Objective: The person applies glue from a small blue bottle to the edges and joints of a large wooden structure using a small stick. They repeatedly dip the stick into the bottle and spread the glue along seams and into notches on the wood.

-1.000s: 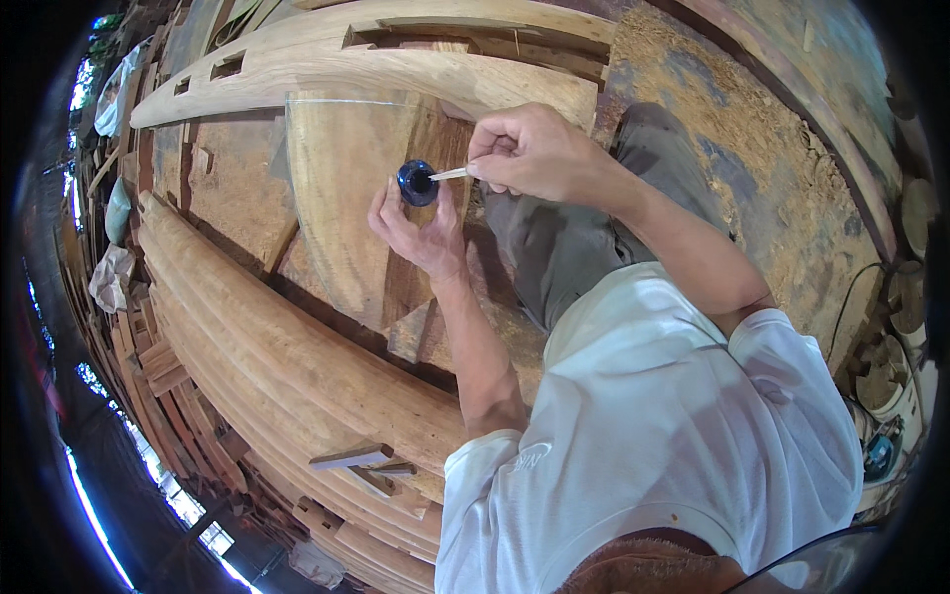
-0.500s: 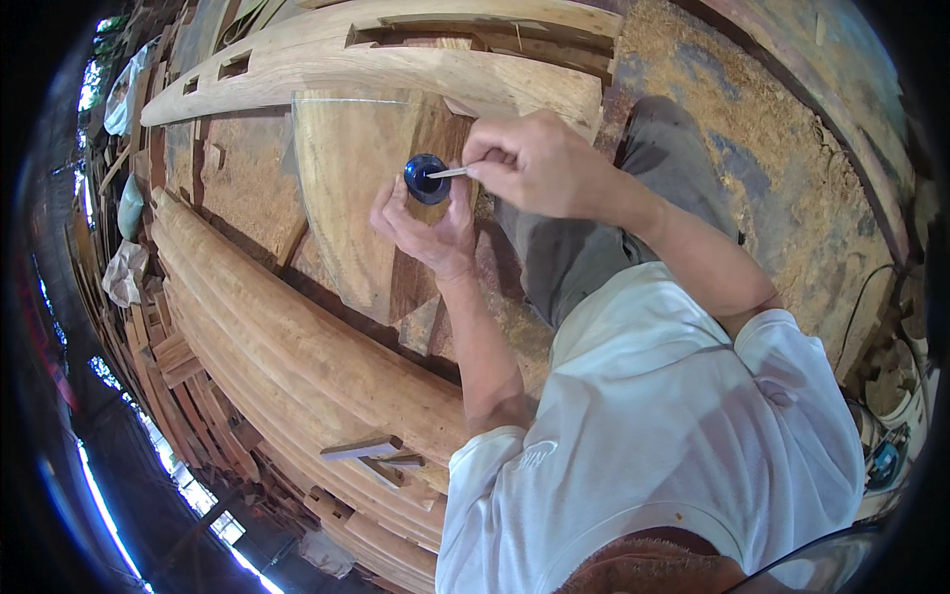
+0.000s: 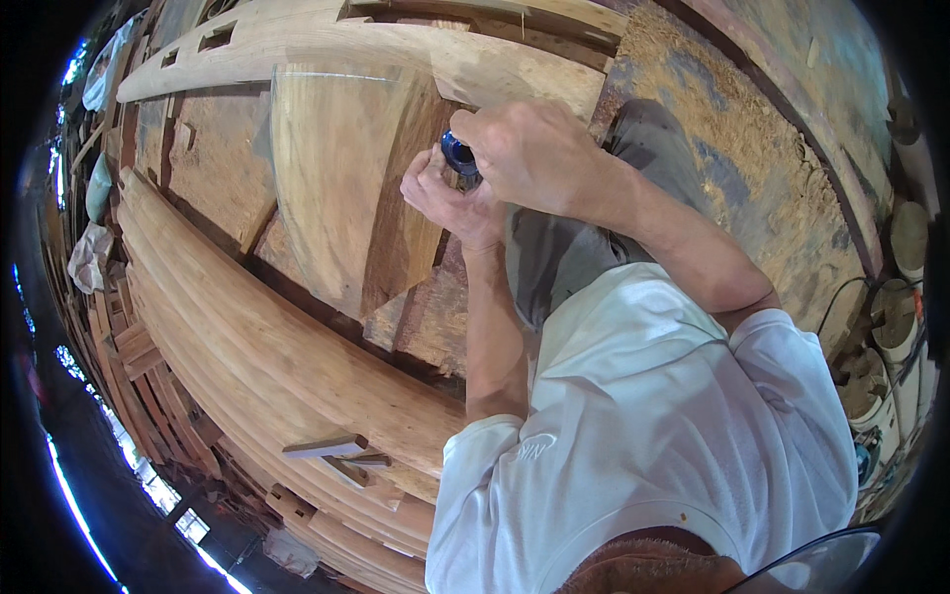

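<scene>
My left hand (image 3: pixel 450 201) is closed around a small, dark-blue round cup (image 3: pixel 456 150), its fingers along the cup's near and left side. My right hand (image 3: pixel 529 153) is bent over the cup's right part with its fingers closed. The thin pale stick it held a moment ago is hidden behind the hand in the current head view. Both hands are above the right side of a tapered, two-toned wooden board (image 3: pixel 332 168), close to my knees.
A long curved timber (image 3: pixel 287 45) with cut slots lies beyond the board. Several shaped timbers (image 3: pixel 287 317) run along the left, with small wood offcuts (image 3: pixel 325 446) on them. Sawdust (image 3: pixel 782 178) covers the surface at right. Pale buckets (image 3: pixel 896 327) stand at the far right.
The cup and my left hand have shifted right and slightly away from me in the view. My right hand has come over the cup, hiding the stick. The whole view has turned slightly.
</scene>
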Tool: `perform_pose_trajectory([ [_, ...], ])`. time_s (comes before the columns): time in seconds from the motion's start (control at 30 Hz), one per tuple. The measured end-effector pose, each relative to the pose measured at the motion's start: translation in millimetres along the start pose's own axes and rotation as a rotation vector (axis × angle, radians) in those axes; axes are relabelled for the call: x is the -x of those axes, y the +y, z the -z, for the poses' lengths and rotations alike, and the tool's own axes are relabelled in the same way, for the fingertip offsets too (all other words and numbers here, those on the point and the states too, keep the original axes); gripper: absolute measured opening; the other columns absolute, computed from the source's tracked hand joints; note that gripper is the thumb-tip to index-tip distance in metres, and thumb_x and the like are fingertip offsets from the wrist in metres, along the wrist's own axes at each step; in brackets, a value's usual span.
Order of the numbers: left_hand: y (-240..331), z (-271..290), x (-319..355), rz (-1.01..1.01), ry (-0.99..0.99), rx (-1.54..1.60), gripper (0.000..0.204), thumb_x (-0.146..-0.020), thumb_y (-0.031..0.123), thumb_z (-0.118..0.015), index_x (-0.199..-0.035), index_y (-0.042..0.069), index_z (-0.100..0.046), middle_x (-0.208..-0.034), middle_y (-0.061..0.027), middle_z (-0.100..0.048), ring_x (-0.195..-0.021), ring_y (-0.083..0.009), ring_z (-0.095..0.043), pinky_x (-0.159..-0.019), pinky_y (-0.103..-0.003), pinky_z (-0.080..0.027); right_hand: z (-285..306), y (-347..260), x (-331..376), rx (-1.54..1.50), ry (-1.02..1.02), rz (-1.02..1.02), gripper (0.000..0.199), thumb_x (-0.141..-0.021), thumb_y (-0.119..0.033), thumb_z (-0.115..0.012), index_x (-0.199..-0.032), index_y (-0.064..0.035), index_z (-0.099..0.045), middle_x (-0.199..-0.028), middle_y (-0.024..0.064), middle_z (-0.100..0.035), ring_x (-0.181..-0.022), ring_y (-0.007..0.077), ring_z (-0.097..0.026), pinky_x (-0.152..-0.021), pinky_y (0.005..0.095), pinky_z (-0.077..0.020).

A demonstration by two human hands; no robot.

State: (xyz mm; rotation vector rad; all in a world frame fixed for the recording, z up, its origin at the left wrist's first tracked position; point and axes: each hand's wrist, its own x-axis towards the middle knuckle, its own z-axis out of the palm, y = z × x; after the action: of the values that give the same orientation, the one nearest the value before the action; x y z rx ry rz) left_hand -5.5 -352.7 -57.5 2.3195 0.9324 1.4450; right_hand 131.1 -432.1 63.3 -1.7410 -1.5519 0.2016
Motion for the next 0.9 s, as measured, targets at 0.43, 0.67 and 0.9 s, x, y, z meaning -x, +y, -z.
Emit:
perform_pose_trajectory([
  [0.43,-3,-1,9,-0.095,-0.011,-0.164,0.061,-0.083,0.051,-0.08,-0.121,0.006,-0.063,-0.111,-0.0117,-0.059,-0.108,-0.0328,-0.055,-0.094,-0.049,-0.035,-3,10,-1,-0.042,-0.126,-0.089,0.01,-0.079,-0.004,-0.061,-0.083,0.0014,-0.068,-0.068,0.0243,-0.066,-0.066,0.0437,-0.069,-0.058,0.0514,-0.0524],
  [0.67,-13,27,-4,-0.068,0.052,-0.298,0.064,-0.069,0.032,-0.101,-0.117,0.006,-0.067,-0.11,-0.0123,-0.064,-0.108,-0.0325,-0.061,-0.093,-0.046,-0.046,18,17,21,-0.406,-0.056,-0.264,0.014,-0.091,-0.011,-0.07,-0.098,0.0002,-0.072,-0.075,0.0128,-0.07,-0.067,0.0244,-0.068,-0.063,0.0384,-0.0523],
  [0.9,-56,71,-61,-0.034,0.128,-0.401,0.059,-0.079,0.035,-0.096,-0.104,-0.004,-0.061,-0.098,-0.0162,-0.061,-0.089,-0.0309,-0.061,-0.081,-0.045,-0.053,-48,54,20,-1.315,0.169,-0.79,0.017,-0.105,-0.013,-0.065,-0.109,0.0029,-0.069,-0.087,0.0119,-0.074,-0.071,0.0159,-0.071,-0.065,0.0279,-0.0601],
])
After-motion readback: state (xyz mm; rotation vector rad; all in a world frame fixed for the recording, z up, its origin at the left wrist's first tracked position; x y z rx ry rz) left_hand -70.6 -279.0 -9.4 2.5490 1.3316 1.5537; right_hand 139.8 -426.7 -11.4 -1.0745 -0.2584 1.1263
